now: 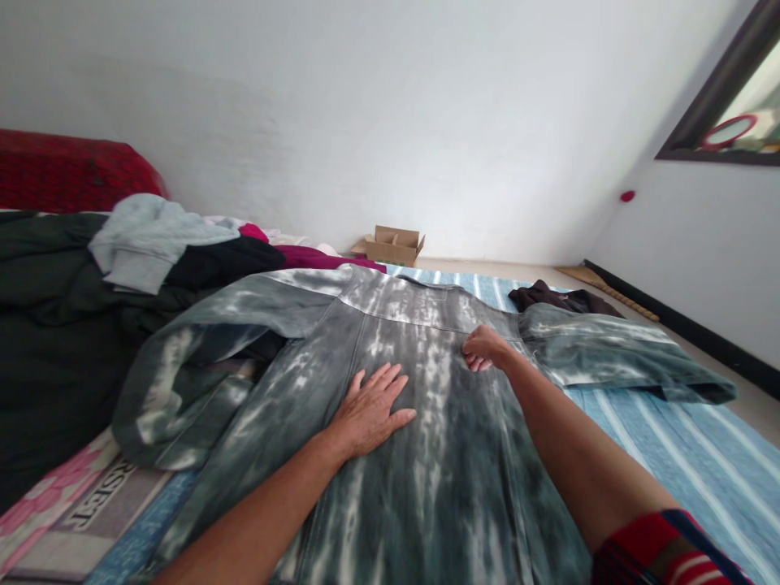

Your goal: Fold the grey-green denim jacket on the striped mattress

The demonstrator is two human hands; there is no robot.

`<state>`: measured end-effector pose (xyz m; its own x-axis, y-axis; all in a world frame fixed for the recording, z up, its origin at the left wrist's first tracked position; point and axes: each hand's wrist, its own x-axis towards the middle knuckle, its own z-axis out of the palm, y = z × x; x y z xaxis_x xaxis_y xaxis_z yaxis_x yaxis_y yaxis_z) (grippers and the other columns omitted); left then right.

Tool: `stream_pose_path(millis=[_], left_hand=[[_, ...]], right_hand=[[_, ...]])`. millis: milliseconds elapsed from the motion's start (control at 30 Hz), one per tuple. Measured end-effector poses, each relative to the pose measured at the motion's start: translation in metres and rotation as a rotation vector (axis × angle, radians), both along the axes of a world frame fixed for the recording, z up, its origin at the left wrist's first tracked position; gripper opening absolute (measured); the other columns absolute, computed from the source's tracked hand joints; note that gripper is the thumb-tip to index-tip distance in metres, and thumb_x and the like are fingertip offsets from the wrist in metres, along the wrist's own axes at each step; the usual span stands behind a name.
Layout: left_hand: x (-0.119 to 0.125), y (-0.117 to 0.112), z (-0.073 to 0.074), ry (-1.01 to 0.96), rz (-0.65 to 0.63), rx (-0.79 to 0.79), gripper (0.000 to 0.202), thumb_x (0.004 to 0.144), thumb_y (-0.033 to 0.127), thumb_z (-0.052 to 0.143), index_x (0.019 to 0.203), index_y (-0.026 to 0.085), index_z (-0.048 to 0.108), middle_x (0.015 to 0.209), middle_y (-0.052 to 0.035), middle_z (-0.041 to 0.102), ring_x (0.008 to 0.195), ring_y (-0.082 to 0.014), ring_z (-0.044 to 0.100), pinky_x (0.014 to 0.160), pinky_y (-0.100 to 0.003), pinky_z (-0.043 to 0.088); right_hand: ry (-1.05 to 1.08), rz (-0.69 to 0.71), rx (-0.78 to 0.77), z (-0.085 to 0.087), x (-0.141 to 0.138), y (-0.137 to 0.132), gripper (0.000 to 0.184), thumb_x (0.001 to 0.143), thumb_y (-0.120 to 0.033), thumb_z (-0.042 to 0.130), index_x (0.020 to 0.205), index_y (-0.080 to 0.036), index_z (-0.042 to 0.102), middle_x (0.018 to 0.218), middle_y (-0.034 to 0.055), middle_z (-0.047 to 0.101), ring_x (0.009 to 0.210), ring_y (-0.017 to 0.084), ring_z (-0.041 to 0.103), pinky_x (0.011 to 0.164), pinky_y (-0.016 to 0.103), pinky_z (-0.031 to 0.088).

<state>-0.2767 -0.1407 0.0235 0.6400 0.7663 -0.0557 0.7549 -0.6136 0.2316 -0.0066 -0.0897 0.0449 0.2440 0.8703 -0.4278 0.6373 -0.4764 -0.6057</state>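
Observation:
A grey-green bleached denim jacket [426, 455] lies spread back-up on a blue striped sheet [682, 455], its sleeves reaching out to both sides. My left hand [369, 410] rests flat on the jacket's back, fingers stretched out and slightly apart. My right hand [484, 348] lies further up near the shoulder seam, its fingers curled and pinching the jacket's fabric. The right sleeve [615, 357] runs off toward the right; the left sleeve [201, 357] is bunched in folds on the left.
A heap of clothes [140, 252] in dark green, light grey, black and magenta lies at the left. A dark brown garment [561, 299] sits beyond the jacket. A small cardboard box [393, 244] stands by the white wall. A broom handle [609, 288] lies along the right wall.

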Motion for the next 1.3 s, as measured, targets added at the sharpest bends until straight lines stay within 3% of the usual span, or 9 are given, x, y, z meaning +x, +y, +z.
stream_pose_path(millis=[300, 533, 733, 933, 1067, 1167, 1300], left_hand=[[0.001, 0.0, 0.001, -0.006, -0.004, -0.009, 0.06, 0.089, 0.055, 0.037, 0.14, 0.023, 0.039, 0.151, -0.0077, 0.027, 0.14, -0.0246, 0.017, 0.111, -0.052, 0.01], [0.001, 0.0, 0.0, 0.017, -0.007, -0.004, 0.061, 0.09, 0.056, 0.035, 0.14, 0.022, 0.037, 0.152, -0.0063, 0.025, 0.141, -0.0237, 0.015, 0.111, -0.052, 0.01], [0.001, 0.001, -0.001, 0.007, -0.009, 0.002, 0.061, 0.089, 0.056, 0.036, 0.14, 0.022, 0.037, 0.152, -0.0065, 0.026, 0.141, -0.0243, 0.016, 0.111, -0.052, 0.01], [0.001, 0.001, -0.002, 0.014, -0.008, 0.003, 0.061, 0.089, 0.057, 0.035, 0.14, 0.022, 0.037, 0.152, -0.0069, 0.026, 0.141, -0.024, 0.016, 0.111, -0.052, 0.01], [0.001, 0.0, 0.0, 0.018, -0.006, -0.005, 0.061, 0.09, 0.057, 0.035, 0.141, 0.023, 0.037, 0.152, -0.0067, 0.025, 0.141, -0.0239, 0.015, 0.111, -0.052, 0.01], [0.001, -0.001, 0.001, 0.021, -0.007, -0.011, 0.061, 0.09, 0.056, 0.035, 0.141, 0.022, 0.036, 0.152, -0.0065, 0.025, 0.141, -0.0236, 0.015, 0.112, -0.052, 0.01], [0.001, -0.001, 0.001, 0.018, -0.01, -0.011, 0.062, 0.09, 0.056, 0.035, 0.141, 0.021, 0.036, 0.152, -0.0067, 0.024, 0.141, -0.0238, 0.015, 0.111, -0.053, 0.01]], right_hand=[[-0.155, 0.022, -0.031, -0.015, -0.005, 0.02, 0.016, 0.057, -0.014, 0.07, 0.047, -0.013, 0.058, 0.034, 0.0047, 0.052, 0.046, 0.021, 0.063, 0.053, 0.028, 0.052], [-0.08, 0.013, -0.074, -0.004, -0.003, 0.01, 0.018, 0.066, -0.015, 0.064, 0.051, -0.013, 0.055, 0.043, 0.0047, 0.058, 0.041, 0.017, 0.06, 0.046, 0.027, 0.052], [-0.118, 0.05, -0.061, -0.002, -0.003, 0.009, 0.014, 0.066, -0.016, 0.065, 0.054, -0.013, 0.059, 0.045, 0.0056, 0.06, 0.046, 0.019, 0.062, 0.05, 0.028, 0.053], [-0.321, 0.102, 0.022, -0.003, -0.019, 0.017, 0.017, 0.06, -0.004, 0.066, 0.049, -0.013, 0.058, 0.049, 0.0108, 0.061, 0.077, 0.032, 0.068, 0.073, 0.038, 0.052], [-0.362, 0.093, 0.088, -0.003, -0.028, 0.019, 0.015, 0.06, -0.001, 0.066, 0.054, -0.014, 0.06, 0.058, 0.0115, 0.065, 0.094, 0.035, 0.065, 0.082, 0.04, 0.049], [-0.302, 0.099, 0.055, -0.002, -0.022, 0.016, 0.016, 0.062, -0.007, 0.068, 0.052, -0.014, 0.058, 0.052, 0.0103, 0.062, 0.076, 0.032, 0.069, 0.07, 0.036, 0.053], [-0.15, 0.127, 0.016, 0.003, -0.002, 0.005, 0.02, 0.071, -0.016, 0.063, 0.053, -0.014, 0.055, 0.051, 0.0076, 0.062, 0.051, 0.02, 0.065, 0.051, 0.027, 0.053]])
